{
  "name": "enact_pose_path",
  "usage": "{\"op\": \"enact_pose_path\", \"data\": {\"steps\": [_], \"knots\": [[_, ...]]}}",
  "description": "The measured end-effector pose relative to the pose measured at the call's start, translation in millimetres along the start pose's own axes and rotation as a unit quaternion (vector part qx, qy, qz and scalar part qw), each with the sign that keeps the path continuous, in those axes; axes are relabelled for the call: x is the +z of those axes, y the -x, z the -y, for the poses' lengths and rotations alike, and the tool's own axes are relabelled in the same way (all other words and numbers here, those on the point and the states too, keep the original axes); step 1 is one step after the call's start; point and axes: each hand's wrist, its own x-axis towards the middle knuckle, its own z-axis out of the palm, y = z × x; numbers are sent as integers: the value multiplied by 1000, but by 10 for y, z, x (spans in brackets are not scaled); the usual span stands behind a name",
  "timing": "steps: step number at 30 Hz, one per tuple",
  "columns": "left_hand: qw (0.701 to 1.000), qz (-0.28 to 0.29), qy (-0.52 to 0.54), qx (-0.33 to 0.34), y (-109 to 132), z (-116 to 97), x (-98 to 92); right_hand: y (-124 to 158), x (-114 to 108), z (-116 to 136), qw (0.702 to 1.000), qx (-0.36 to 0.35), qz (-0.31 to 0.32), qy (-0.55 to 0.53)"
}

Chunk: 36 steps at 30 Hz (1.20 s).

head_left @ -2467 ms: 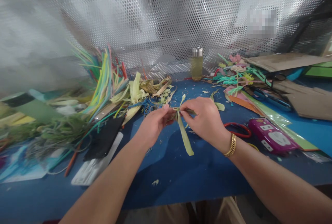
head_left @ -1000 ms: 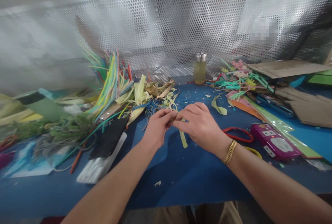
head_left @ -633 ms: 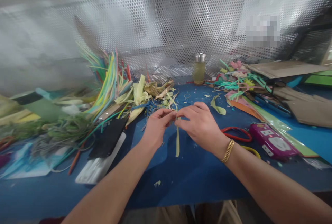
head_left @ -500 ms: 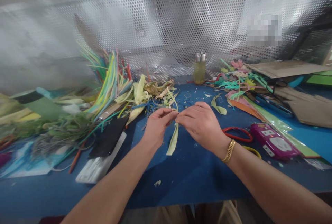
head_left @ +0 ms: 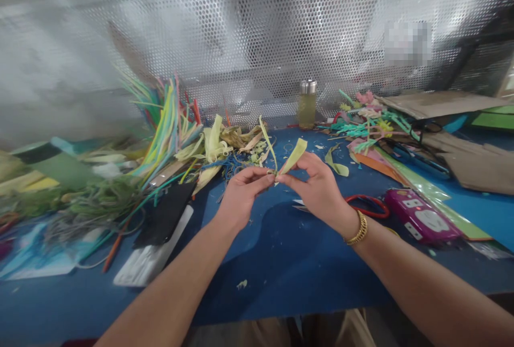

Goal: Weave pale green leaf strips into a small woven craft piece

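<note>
My left hand [head_left: 240, 197] is closed, its thumb and fingertips pinching the base of a thin pale-green strip [head_left: 268, 141] that stands up and away. Close against it, my right hand [head_left: 319, 183] pinches a wider pale-green corn husk strip [head_left: 295, 155], which points up and to the right. The two strips meet between the fingertips; how they join there is hidden. Under my right hand lie scissors with red handles [head_left: 371, 213], their blade tips showing at its left. A curled piece of husk [head_left: 336, 160] rests on the blue table [head_left: 289, 272] beyond my right hand.
A heap of husks [head_left: 214, 143] and a bundle of coloured strips [head_left: 166, 122] lie at back left. A black phone-like slab [head_left: 166, 213] sits front left. A lidded bottle [head_left: 307, 106] stands before the perforated metal panel [head_left: 277, 31]. A purple power strip [head_left: 421, 216] lies right.
The wide husk strip, hanging below my fingers before, now points up to the right. My right hand has turned, its thumb now in view, and the scissor blades show beneath it.
</note>
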Motion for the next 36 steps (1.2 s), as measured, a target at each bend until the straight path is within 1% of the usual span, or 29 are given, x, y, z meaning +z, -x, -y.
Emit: {"op": "enact_pose_path", "data": {"steps": [2,5,7,9,12,16,19,24,29,33,36], "knots": [[1000,13,0,-7,-1,-8,-10,-5,19,-36,998,35,9,-53],[1000,26,-5,-11,-4,-9,-26,-6,45,-60,985,93,37,-141],[999,37,-12,-11,-7,-7,-36,-4,51,-49,980,115,47,-156],[998,52,-21,-10,-9,-9,-40,-1,49,-27,982,124,48,-138],[998,62,-15,-12,-1,-21,-32,5,43,1,987,117,47,-103],[998,56,-2,-21,12,-35,-12,14,46,-4,989,92,65,-98],[999,51,-14,-6,13,-41,-11,21,54,-21,991,78,70,-78],[999,37,-29,9,16,-52,-12,41,77,-23,997,61,38,-25],[997,38,-55,30,53,-46,41,60,116,-38,997,81,6,-21],[995,11,-78,55,94,-33,107,76,143,-47,995,97,-4,-25],[995,-12,-84,61,101,-8,127,87,161,-39,993,107,-4,-46]]}}
